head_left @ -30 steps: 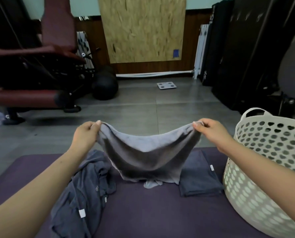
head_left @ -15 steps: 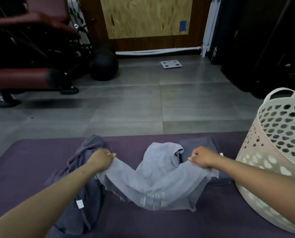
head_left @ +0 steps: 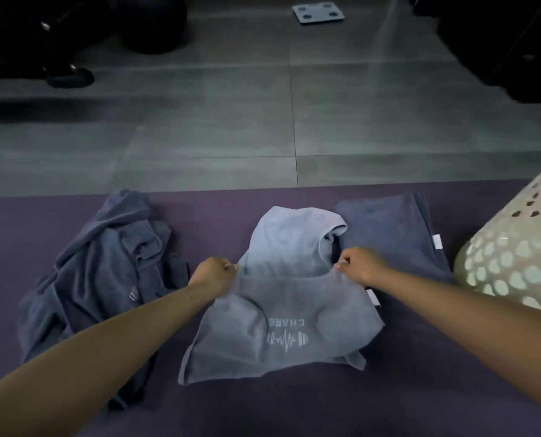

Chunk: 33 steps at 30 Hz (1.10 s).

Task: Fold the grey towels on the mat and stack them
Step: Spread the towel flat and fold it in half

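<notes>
At lower centre of the frame, a light grey terry towel with a white printed logo (head_left: 281, 313) is laid on the purple foam mat (head_left: 420, 389), its two upper corners pinched by the curled fingers of the left hand (head_left: 214, 274) and the right hand (head_left: 359, 266), both forearms stretched forward. A crumpled heap of dark grey towels (head_left: 105, 272) is seen at the left, a folded dark grey towel (head_left: 392, 234) just right of centre, and a perforated cream plastic basket (head_left: 515, 253) at the right edge. Beyond the mat's far edge, open grey tiled floor (head_left: 262, 121) is spread toward the top.

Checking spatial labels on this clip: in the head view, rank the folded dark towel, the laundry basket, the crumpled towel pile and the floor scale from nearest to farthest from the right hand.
From the right hand:
1. Folded dark towel, just behind it and to the right.
2. Laundry basket, at the right edge.
3. Crumpled towel pile, left, past the left hand.
4. Floor scale, far off on the tiles.
</notes>
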### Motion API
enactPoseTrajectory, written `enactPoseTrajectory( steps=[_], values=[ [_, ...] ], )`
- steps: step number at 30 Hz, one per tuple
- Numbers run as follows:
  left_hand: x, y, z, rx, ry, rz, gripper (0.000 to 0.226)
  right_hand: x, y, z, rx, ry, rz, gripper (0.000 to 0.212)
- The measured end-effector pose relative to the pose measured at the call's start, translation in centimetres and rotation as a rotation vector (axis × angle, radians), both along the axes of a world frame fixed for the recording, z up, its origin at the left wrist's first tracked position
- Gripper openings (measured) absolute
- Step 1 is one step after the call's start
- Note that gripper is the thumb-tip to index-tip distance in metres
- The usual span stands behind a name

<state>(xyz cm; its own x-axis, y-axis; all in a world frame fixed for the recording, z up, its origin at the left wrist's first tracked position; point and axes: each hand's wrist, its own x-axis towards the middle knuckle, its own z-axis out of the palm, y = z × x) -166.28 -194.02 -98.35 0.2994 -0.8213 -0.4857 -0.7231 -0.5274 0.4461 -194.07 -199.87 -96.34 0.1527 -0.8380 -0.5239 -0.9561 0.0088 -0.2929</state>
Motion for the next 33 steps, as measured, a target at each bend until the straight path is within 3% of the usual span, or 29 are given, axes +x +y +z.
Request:
enactPoseTrajectory(
  steps=[5, 8, 10, 13, 16, 20, 23, 26, 28, 30, 33],
  values=[
    [-0.9, -4.2, -2.3, -0.042, 0.061, -0.013, 0.039, 1.9, -2.8, -3.2, -0.194, -0.287, -0.232, 0.026],
    [-2.1, -6.4, -4.2, -0.056, 0.252, 0.115, 0.055, 3.6, -4.8, -4.4, -0.225, -0.448, -0.483, 0.060],
    [-3.2, -7.1, -5.2, -0.067, 0.367, 0.218, 0.064, 4.4, -5.9, -4.9, -0.222, -0.517, -0.670, 0.067],
    [-4.2, -7.9, -5.7, -0.093, 0.455, 0.333, 0.068, 4.4, -7.2, -5.3, -0.238, -0.530, -0.758, 0.056],
    [-4.6, -8.3, -4.8, -0.108, 0.592, 0.383, 0.045, 3.7, -7.6, -5.8, -0.270, -0.471, -0.751, 0.036],
    [-4.4, -7.6, -1.5, -0.186, 0.693, 0.442, 0.027, 3.3, -7.1, -5.0, -0.232, -0.717, -0.862, 0.016],
    [-2.4, -5.2, 1.7, -0.385, 0.517, 0.285, 0.016, 2.1, -6.0, -2.2, -0.096, -1.002, -0.761, 0.008],
    [0.0, -0.4, 4.5, -0.531, 0.411, 0.021, 0.021, -0.5, -3.3, 1.1, 0.053, -1.064, -0.508, 0.011],
    [0.6, 3.4, 5.0, -0.527, 0.340, -0.146, 0.041, -2.3, -0.6, 2.2, 0.067, -0.949, -0.322, 0.010],
    [0.2, 7.1, 4.1, -0.396, 0.198, -0.283, 0.054, -3.3, 2.5, 2.1, -0.001, -0.770, -0.108, 0.026],
    [-1.5, 10.7, 2.1, -0.033, 0.068, -0.518, 0.035, -3.7, 6.1, 0.3, -0.033, -0.429, 0.252, 0.037]
  ],
)
